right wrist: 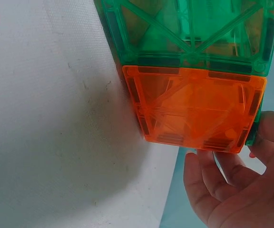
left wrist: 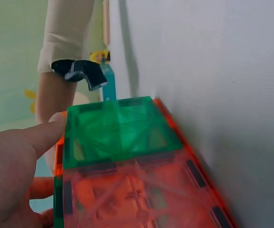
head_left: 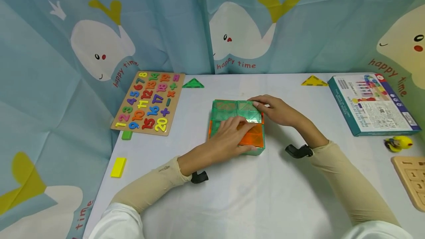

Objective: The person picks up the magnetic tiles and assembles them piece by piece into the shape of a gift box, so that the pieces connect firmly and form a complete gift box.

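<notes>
A low box of translucent magnetic tiles [head_left: 225,108] stands on the white table, green across its back and left, orange at the front right. My left hand [head_left: 227,139] rests over its top, with the thumb along the front edge and the fingers bent loosely towards the middle. At the far right corner, my right hand [head_left: 277,111] pinches the box, thumb on the top edge and fingers behind. The left wrist view gives a side with a green tile [left wrist: 120,128] beside a reddish tile [left wrist: 127,199]. An orange tile [right wrist: 194,107] shows in the right wrist view.
A wooden number board [head_left: 149,102] lies at the left, near a green triangle tile [head_left: 193,83] and a yellow block [head_left: 118,167]. Towards the right are a yellow triangle tile [head_left: 313,81], a boxed toy [head_left: 375,104], a small yellow figure [head_left: 398,143] and a wooden tray [head_left: 406,169].
</notes>
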A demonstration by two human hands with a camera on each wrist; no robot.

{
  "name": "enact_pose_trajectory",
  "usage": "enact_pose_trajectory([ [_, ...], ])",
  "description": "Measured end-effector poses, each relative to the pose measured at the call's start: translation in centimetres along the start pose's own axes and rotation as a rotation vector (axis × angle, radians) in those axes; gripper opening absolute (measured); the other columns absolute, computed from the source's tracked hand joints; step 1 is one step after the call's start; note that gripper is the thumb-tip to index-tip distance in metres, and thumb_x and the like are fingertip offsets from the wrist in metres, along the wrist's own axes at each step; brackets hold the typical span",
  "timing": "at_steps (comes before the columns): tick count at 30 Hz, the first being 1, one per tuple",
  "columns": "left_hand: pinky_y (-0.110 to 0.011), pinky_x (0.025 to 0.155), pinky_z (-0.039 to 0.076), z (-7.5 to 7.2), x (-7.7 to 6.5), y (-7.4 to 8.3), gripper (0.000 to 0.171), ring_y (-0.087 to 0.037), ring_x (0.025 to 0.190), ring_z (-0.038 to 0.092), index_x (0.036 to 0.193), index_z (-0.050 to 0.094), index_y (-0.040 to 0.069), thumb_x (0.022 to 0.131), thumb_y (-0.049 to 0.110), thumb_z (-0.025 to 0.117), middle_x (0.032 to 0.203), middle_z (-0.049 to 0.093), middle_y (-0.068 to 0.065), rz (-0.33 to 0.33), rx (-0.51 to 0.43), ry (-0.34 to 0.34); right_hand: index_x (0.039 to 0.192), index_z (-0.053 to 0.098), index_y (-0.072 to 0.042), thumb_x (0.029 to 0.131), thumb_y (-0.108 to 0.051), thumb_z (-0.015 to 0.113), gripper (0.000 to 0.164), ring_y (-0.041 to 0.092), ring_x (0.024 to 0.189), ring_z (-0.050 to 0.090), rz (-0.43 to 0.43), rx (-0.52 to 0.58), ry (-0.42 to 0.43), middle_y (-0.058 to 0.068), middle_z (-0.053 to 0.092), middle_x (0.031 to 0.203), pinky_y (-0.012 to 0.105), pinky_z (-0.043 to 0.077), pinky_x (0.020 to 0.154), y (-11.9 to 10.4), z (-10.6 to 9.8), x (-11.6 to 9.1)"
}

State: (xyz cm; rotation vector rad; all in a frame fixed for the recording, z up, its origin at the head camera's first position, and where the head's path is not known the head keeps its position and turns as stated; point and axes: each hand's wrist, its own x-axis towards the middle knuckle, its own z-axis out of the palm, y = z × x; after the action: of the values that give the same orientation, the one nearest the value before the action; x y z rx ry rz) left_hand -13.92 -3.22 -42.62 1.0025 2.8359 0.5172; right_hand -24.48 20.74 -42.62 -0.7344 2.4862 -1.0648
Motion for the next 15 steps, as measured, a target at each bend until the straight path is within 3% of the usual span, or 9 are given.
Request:
enact_pose_trajectory([
  [4, -0.044, 0.115, 0.035, -0.5, -1.0, -1.0, 0.076, -0.028, 0.141, 0.039, 0.162, 0.042, 0.017, 0.102, 0.057, 0.063, 0.159, 0.037, -0.009, -0.022, -0.035, 0.025, 0.149, 0.060, -0.015, 0.115, -0.033, 0.045, 0.041, 0.039, 0.141, 0.049, 0.002, 0.014, 0.009, 0.015, 0.057, 0.151, 0.066, 0.038, 0.115, 0.0, 0.0, 0.0],
  [8, -0.055, 0.125, 0.027, -1.3, -2.3, -2.9, 0.081, -0.033, 0.154, 0.028, 0.166, 0.032, 0.014, 0.103, 0.053, 0.064, 0.170, 0.024, -0.012, -0.085, -0.130, 0.041, 0.150, 0.059, -0.015, 0.116, -0.034, 0.042, 0.043, 0.039, 0.145, 0.046, 0.013, 0.042, 0.006, 0.014, 0.055, 0.154, 0.067, 0.035, 0.118, 0.5, -0.1, 0.0],
  [11, -0.058, 0.129, 0.020, -1.5, -3.3, -4.8, 0.086, -0.032, 0.160, 0.017, 0.169, 0.025, 0.014, 0.103, 0.053, 0.065, 0.176, 0.012, -0.009, -0.134, -0.220, 0.034, 0.153, 0.055, -0.012, 0.116, -0.035, 0.041, 0.046, 0.040, 0.148, 0.042, 0.020, 0.075, -0.023, 0.015, 0.053, 0.156, 0.068, 0.032, 0.120, 0.8, -0.1, -0.2],
  [15, -0.058, 0.130, 0.020, -1.6, -4.5, -6.8, 0.086, -0.028, 0.164, 0.010, 0.170, 0.022, 0.018, 0.104, 0.055, 0.062, 0.179, 0.001, 0.000, -0.186, -0.321, -0.013, 0.154, 0.052, -0.010, 0.116, -0.035, 0.041, 0.047, 0.039, 0.141, 0.050, 0.020, 0.111, -0.048, 0.016, 0.055, 0.154, 0.065, 0.034, 0.119, 1.0, -0.2, -0.5],
])
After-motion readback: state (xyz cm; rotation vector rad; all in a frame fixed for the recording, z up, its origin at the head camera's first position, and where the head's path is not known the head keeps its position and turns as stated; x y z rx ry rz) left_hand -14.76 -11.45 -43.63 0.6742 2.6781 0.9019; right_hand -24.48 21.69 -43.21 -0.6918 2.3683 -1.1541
